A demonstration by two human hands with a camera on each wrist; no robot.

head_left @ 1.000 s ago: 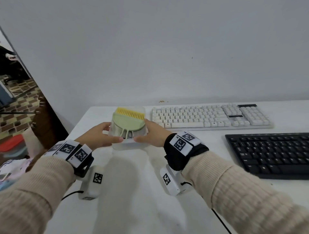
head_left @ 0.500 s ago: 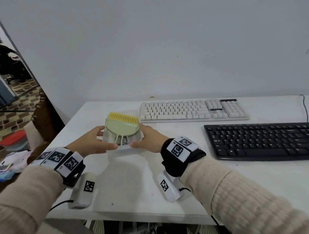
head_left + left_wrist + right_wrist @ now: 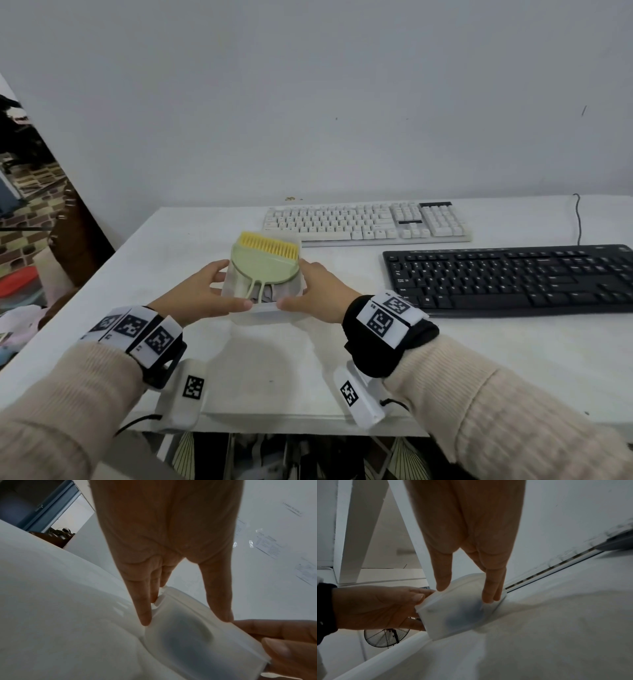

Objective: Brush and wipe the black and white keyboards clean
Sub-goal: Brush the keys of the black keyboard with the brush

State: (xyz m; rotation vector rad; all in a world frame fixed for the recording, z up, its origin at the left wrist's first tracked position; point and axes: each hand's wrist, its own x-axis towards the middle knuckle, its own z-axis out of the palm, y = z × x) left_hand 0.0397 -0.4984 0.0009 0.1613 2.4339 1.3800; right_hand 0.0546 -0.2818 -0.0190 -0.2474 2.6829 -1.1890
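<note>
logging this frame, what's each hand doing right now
Left hand: grips the white box from its left.
Right hand: grips the same box from its right.

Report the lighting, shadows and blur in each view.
Head view: even soft light, sharp; the translucent box and both hands cast a faint shadow on the white table. Left wrist view: dim, palm backlit, box soft. Right wrist view: dim and smeared; the white keyboard is blurred.
</note>
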